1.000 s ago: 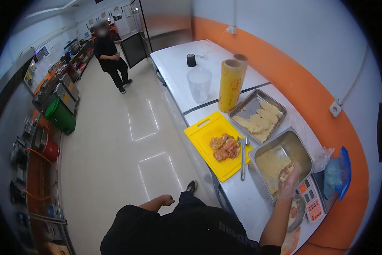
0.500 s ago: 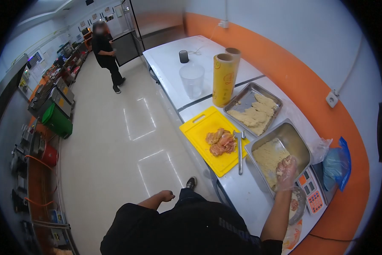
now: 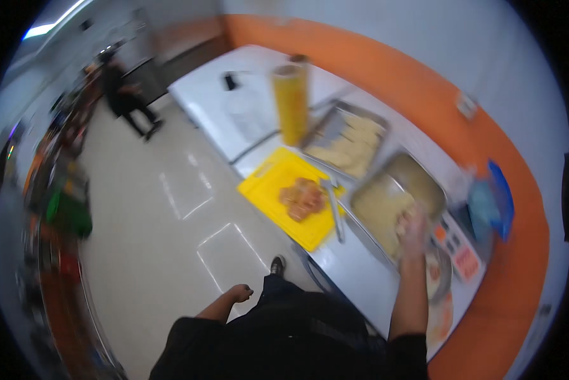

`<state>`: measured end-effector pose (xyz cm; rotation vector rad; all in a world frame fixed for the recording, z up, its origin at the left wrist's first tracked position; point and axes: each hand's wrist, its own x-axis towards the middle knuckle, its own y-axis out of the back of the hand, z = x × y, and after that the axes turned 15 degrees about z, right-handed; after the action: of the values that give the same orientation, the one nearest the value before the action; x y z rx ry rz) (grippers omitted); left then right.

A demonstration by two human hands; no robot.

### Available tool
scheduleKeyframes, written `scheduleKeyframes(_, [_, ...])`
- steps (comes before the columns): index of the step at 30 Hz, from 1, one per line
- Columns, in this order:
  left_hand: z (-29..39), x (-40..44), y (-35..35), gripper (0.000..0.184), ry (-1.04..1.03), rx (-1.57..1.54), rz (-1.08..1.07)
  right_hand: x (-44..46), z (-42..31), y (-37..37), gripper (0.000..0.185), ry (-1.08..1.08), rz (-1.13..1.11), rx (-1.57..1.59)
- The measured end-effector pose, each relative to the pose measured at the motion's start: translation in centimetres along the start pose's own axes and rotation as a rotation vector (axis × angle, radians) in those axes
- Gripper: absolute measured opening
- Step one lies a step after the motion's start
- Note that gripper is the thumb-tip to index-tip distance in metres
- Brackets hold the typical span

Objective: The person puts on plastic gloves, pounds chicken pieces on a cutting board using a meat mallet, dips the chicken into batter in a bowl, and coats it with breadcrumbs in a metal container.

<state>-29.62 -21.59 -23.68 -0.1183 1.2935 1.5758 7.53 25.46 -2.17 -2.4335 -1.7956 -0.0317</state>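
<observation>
My right hand (image 3: 414,233), in a clear glove, is closed around a piece of crumb-coated meat over the deep metal pan (image 3: 435,183), where pale crumbs (image 3: 376,206) cover the bottom. Beneath my right wrist is a round bowl (image 3: 443,285) with meat and pale coating in it. My bare left hand (image 3: 241,292) hangs beside my body, away from the table, its fingers curled; whether it holds anything is too blurred to tell. Raw meat pieces (image 3: 302,199) lie on the yellow cutting board (image 3: 265,180), with a metal mallet (image 3: 336,212) at its right edge.
Behind the pan stands a shallow tray (image 3: 381,126) of coated pieces. Farther back are yellow film rolls (image 3: 289,104) and a clear container (image 3: 243,111). A scale (image 3: 463,253) and blue bag (image 3: 492,202) sit right. Another person (image 3: 125,95) stands on the floor at far left.
The view has swung and blurred, shifting the table leftward and up. My right hand still holds the meat over the pan. My left hand remains low by my body.
</observation>
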Motion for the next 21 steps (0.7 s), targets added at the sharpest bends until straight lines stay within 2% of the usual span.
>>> scheduleKeyframes(2, [0.4,0.0,1.3,0.037,-0.130,-0.079,-0.017,-5.9,-7.6,0.6,0.024,-0.457,0.088,0.120])
scheduleKeyframes(3, [0.4,0.4,2.1,0.036,-0.192,-0.105,-0.062,-7.0,-10.1,0.2,0.030,-0.581,0.112,0.127])
scheduleKeyframes(4, [-1.2,-1.4,0.3,0.036,-0.375,0.030,-0.064,-7.6,-12.0,0.1,0.037,-0.682,0.129,0.128])
scheduleKeyframes(6, [-2.9,2.7,0.2,0.036,-0.854,0.223,-0.003,-6.8,-10.3,2.1,0.025,-0.460,-0.054,0.376])
scheduleKeyframes(7, [0.9,1.7,1.6,0.036,-0.621,0.100,-0.132,-6.5,-9.5,3.2,0.027,-0.365,-0.154,0.514])
scheduleKeyframes(8, [7.2,-0.9,3.8,0.037,-0.361,-0.038,-0.219,-5.8,-9.3,5.2,0.025,-0.509,-0.250,0.677])
scheduleKeyframes(9, [13.5,-3.6,6.1,0.037,-0.110,-0.152,-0.255,-6.5,-9.9,7.9,0.024,-0.482,-0.266,0.766])
scheduleKeyframes(11, [20.7,-7.0,8.4,0.036,-0.333,0.010,-0.283,-8.6,-12.7,11.4,0.023,-0.417,-0.353,0.943])
scheduleKeyframes(12, [24.3,-8.3,9.4,0.036,-0.438,0.007,-0.362,-9.7,-13.1,13.0,0.024,-0.455,-0.104,0.927])
scheduleKeyframes(13, [26.5,-8.9,9.8,0.036,-0.414,0.017,-0.395,-11.1,-13.9,14.9,0.025,-0.494,0.134,0.906])
scheduleKeyframes(14, [28.6,-9.2,9.8,0.036,-0.388,0.019,-0.421,-12.2,-14.2,17.5,0.026,-0.452,0.248,0.857])
scheduleKeyframes(15, [30.7,-9.2,9.7,0.032,-0.479,0.044,-0.485,-13.3,-14.5,20.1,0.027,-0.413,0.360,0.797])
scheduleKeyframes(16, [33.8,-10.7,9.4,0.030,-0.636,0.047,-0.506,-14.4,-14.7,23.1,0.029,-0.296,0.354,0.711])
scheduleKeyframes(18, [38.8,-13.2,7.8,0.026,-0.752,0.004,-0.636,-16.9,-15.4,26.9,0.027,-0.319,0.550,0.772])
scheduleKeyframes(21, [43.7,-15.4,2.8,0.030,-0.821,-0.022,-0.822,-18.9,-16.5,29.1,0.029,-0.207,0.907,0.456])
